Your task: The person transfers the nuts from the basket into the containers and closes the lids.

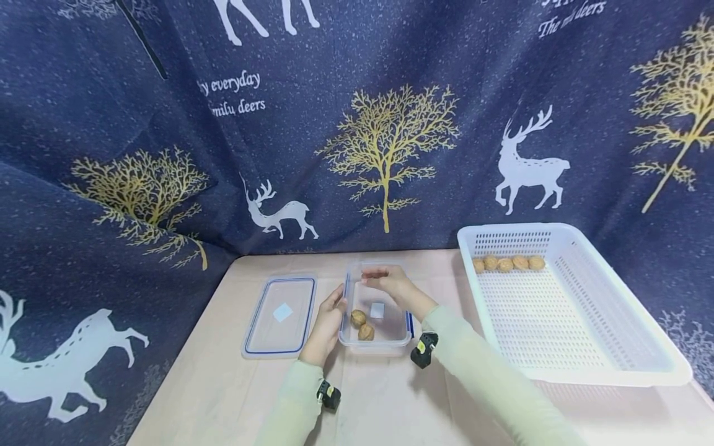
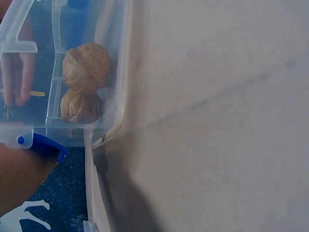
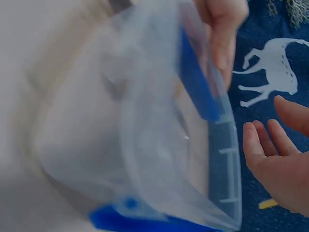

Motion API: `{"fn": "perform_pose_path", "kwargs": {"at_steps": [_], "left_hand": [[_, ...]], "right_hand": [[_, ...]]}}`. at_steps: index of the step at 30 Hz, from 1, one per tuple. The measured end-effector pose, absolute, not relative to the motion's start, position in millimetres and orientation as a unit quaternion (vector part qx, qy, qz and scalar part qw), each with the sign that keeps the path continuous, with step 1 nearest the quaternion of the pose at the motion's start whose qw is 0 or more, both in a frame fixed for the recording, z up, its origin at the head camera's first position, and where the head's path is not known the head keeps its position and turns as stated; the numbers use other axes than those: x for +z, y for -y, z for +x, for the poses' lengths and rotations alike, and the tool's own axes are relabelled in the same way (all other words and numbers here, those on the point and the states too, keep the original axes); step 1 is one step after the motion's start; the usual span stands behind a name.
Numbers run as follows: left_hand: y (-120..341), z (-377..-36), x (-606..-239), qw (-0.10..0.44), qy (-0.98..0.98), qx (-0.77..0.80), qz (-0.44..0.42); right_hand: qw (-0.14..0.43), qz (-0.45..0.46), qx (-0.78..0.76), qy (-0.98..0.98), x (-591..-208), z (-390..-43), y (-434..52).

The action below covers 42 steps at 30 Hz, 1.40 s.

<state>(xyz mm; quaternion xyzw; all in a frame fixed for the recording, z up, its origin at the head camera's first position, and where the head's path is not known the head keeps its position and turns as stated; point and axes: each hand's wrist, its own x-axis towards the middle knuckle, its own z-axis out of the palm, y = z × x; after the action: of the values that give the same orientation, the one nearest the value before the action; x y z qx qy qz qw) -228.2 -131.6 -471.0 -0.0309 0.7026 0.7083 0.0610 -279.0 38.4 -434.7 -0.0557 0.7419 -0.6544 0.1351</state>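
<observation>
left hand (image 1: 329, 319) fingers flat against the clear box (image 1: 375, 337), right hand (image 1: 393, 284) fingers relaxed above it, its long axis pointing away.

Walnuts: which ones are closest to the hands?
The two walnuts inside the clear container between both hands; the other five sit far off in the white basket.

white script is printed on the dark blue deer-patterned backdrop cloth (image 1: 390, 93). at upper left, two partly cut-off lines read "y everyday" and "mily deers". at the top right edge, a partly cut-off line reads "the m… deers". small white labels on the clear container (image 1: 377, 310) and lid (image 1: 281, 314) show no readable print.
</observation>
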Motion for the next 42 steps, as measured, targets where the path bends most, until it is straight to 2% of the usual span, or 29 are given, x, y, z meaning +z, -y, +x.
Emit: {"fn": "perform_pose_path", "kwargs": {"at_steps": [3, 11, 22, 42], "left_hand": [[129.3, -221.3, -460.3, 0.059, -0.703, 0.708, -0.029], [128.5, -220.3, -461.4, 0.052, -0.703, 0.708, -0.03], [133.3, -237.5, -489.1, 0.051, -0.707, 0.704, -0.042], [134.0, -236.9, -491.9, 0.043, -0.707, 0.705, -0.036]], "right_hand": [[0.121, -0.066, -0.66, -0.738, -426.5, -285.0, -45.3], [0.104, -0.071, -0.662, -0.739, -404.6, -298.1, -66.8], [0.094, -0.074, -0.673, -0.73, -376.3, -309.3, -103.3], [0.021, -0.061, -0.689, -0.722, -362.8, -319.1, -179.3]]}}
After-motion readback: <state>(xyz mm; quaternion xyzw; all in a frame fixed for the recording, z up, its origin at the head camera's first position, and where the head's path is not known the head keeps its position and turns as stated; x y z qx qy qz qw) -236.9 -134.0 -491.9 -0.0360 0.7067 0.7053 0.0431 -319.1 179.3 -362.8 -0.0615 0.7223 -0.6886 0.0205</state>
